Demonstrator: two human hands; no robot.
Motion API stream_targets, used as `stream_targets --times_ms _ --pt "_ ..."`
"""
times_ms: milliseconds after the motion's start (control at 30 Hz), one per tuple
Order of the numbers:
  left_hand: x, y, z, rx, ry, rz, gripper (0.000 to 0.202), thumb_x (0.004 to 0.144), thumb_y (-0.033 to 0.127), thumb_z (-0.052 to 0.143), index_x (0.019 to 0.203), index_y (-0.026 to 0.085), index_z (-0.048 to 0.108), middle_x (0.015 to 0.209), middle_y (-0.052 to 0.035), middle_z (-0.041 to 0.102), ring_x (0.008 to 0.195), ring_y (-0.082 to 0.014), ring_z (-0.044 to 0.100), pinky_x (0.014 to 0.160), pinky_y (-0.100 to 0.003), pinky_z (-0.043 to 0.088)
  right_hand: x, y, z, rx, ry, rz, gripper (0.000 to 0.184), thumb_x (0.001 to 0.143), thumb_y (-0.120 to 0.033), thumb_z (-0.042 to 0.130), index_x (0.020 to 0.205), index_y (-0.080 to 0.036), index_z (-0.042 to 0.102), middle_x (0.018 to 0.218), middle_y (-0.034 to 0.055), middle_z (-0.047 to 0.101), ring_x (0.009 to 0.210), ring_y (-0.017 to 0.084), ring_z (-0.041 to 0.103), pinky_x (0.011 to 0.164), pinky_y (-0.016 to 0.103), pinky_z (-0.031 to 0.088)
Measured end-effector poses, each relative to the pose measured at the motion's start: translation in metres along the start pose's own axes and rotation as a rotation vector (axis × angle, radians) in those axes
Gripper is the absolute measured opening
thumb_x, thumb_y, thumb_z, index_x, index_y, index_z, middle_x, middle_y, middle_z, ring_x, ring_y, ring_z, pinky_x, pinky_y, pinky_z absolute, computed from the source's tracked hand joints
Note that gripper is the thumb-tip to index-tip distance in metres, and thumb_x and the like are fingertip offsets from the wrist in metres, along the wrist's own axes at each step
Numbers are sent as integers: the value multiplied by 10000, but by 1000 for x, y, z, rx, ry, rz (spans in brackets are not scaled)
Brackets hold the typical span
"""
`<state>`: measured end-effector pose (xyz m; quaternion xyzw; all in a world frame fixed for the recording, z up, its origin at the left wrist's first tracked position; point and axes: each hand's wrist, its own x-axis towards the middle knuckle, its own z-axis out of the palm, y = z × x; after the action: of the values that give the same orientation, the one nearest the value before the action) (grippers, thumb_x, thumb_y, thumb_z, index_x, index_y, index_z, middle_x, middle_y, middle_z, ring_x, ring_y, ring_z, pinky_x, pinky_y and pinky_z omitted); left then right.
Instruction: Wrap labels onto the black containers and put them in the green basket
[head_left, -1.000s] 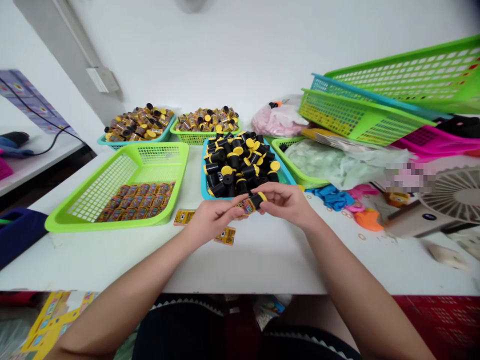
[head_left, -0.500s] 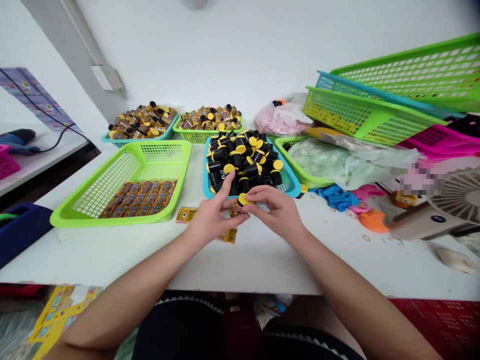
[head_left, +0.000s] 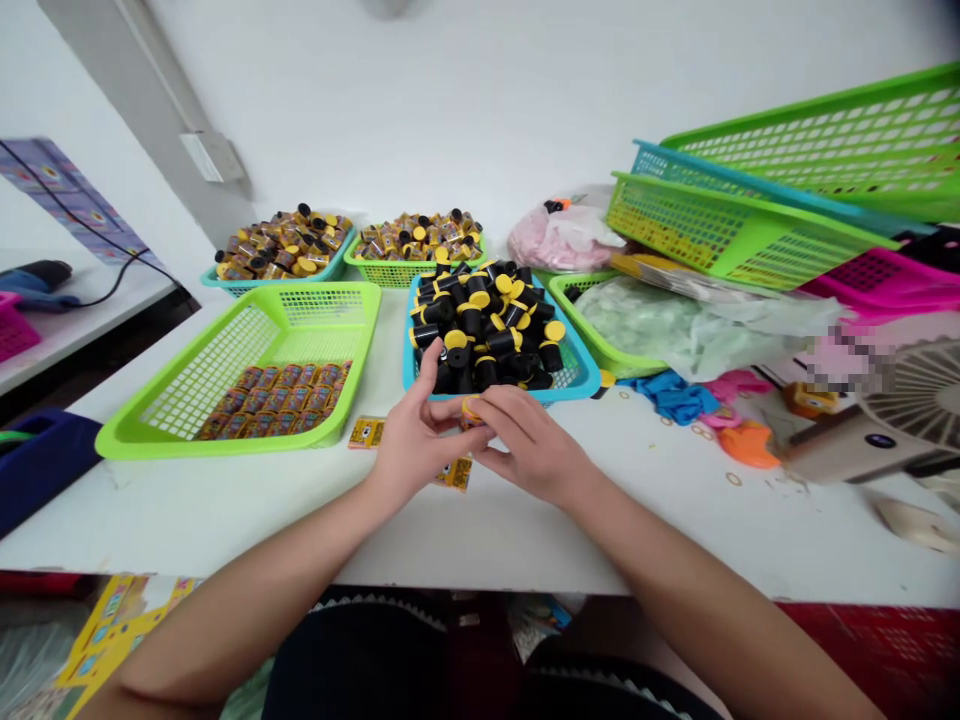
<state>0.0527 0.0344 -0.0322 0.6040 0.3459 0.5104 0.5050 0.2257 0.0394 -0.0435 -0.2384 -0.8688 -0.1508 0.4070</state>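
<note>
Between my two hands is a small canister (head_left: 470, 410) with a yellow and orange patterned label, mostly hidden by the fingers. My left hand (head_left: 411, 430) grips it between thumb and fingers, the index finger raised. My right hand (head_left: 534, 445) closes on it from the other side, fingertips over its top. Just beyond the hands stands a blue basket (head_left: 589, 385) heaped with plain black canisters (head_left: 504, 340) with yellow lids. Printed yellow labels (head_left: 367, 432) lie left of my left hand, and more labels (head_left: 455, 474) lie partly beneath the hands.
On the left, a green basket (head_left: 124, 440) holds rows of labelled canisters (head_left: 285, 400). Two baskets behind hold heaps of labelled canisters (head_left: 420, 238). At right are stacked baskets (head_left: 720, 230), a plastic bag (head_left: 675, 325), blue balloon-like pieces (head_left: 679, 397) and a fan (head_left: 847, 425).
My right hand has turned over the canister, covering the yellow lid that showed before. Both hands stay in about the same place.
</note>
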Motion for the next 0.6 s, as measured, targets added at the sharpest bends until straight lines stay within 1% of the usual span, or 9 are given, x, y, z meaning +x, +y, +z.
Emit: stream_targets --times_ms 100,167,233,300,367,400,467,533,600 --pt "1 -3 -3 81 -18 60 1054 748 291 773 1569 254 112 992 -17 770 833 -163 722 907 -373 582 0 1 -1 -3 55 13 578 888 -172 599 1417 -199 368 1149 121 594 1096 240 598 917 415 566" --pt "1 -2 -7 211 -24 136 816 753 318 776 1477 249 404 986 -17 765 833 -161 715 884 -333 586 0 5 -6 11 111 24 618 859 -266 668 1407 -245 382 1165 104 588 1097 243 596 941 427 548" --pt "0 2 -12 337 -11 219 493 755 336 779 1220 216 667 992 -32 763 830 -163 713 849 -293 586 -2 16 -14 5 142 62 617 840 -411 679 1381 -278 415 1180 97 583 1105 267 588 967 472 515" --pt "0 14 -22 414 46 282 311 761 345 775 1027 188 739 994 -51 761 832 -166 711 837 -277 579 -4 31 -20 -74 137 175 510 877 -449 600 1337 -266 480 1220 115 565 1156 293 557 994 507 472" --pt "4 32 -41 500 120 290 289 779 357 757 1010 184 730 993 -58 757 839 -168 706 839 -279 566 -7 49 -23 -196 140 433 408 906 -382 541 1279 -216 554 1278 152 526 1204 307 520 995 500 460" --pt "8 42 -53 574 146 264 294 788 365 745 1022 189 718 995 -55 753 838 -168 703 832 -282 561 -8 58 -23 -228 102 575 425 898 -375 538 1277 -186 566 1321 174 499 1206 314 518 983 492 467" --pt "22 59 -83 782 157 146 286 795 382 725 1019 205 701 989 -42 747 823 -172 700 792 -284 551 -8 73 -21 -233 -81 784 473 876 -373 541 1296 -157 569 1353 182 505 1185 319 540 970 474 478" --pt "44 67 -117 1003 137 -27 272 789 387 714 999 215 691 964 -30 748 814 -180 703 762 -279 538 -4 83 -18 -232 -325 854 480 870 -366 525 1300 -160 580 1319 163 568 1160 322 564 978 470 469" --pt "70 64 -147 1178 124 -198 277 804 376 689 1030 218 673 998 -22 748 840 -178 706 772 -264 525 1 89 -17 -246 -527 812 417 868 -329 511 1233 -170 635 1245 148 633 1154 325 565 989 467 448"
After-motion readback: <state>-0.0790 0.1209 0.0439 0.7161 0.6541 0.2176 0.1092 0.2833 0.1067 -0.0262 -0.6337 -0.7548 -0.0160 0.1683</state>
